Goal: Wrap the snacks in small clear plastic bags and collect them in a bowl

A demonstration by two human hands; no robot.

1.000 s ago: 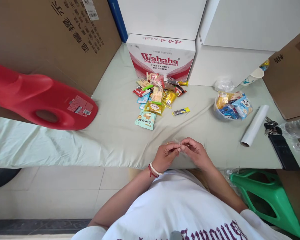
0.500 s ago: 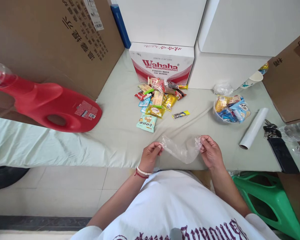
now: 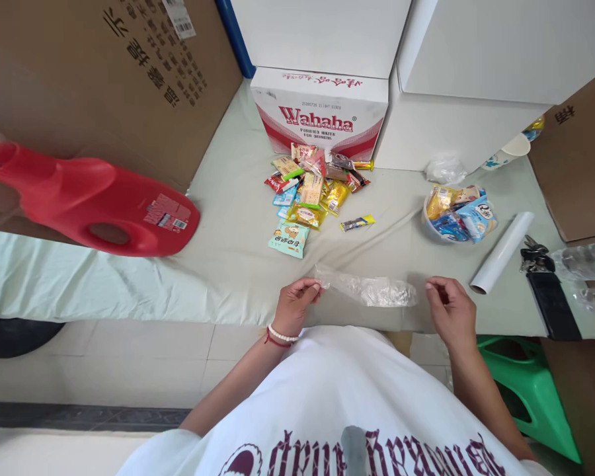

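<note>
My left hand (image 3: 295, 304) pinches one end of a clear plastic bag (image 3: 377, 291) between thumb and fingertips. The bag stretches rightward, crumpled, low over the table near its front edge. Just past its far end is my right hand (image 3: 453, 314), with a small gap from the bag. Its fingers are loosely curled, the thumb slightly apart from the index finger, and no object shows in it. Beyond the bag lies a pile of wrapped snacks (image 3: 311, 190), a pale green packet (image 3: 288, 238) at its near side. A small yellow and blue packet (image 3: 357, 223) lies apart from the pile.
A Wahaha carton (image 3: 320, 119) stands behind the snacks, white boxes (image 3: 466, 132) beside it. On the right are a bowl (image 3: 430, 221) of snacks, a white roll (image 3: 502, 254), keys (image 3: 536, 256) and a dark phone-like object (image 3: 551, 305). A red jug (image 3: 114, 198) is left.
My right hand has let go of the plastic bag and moved right. The bag's freed end now stretches out straighter, still held by my left hand. The view has shifted slightly.
</note>
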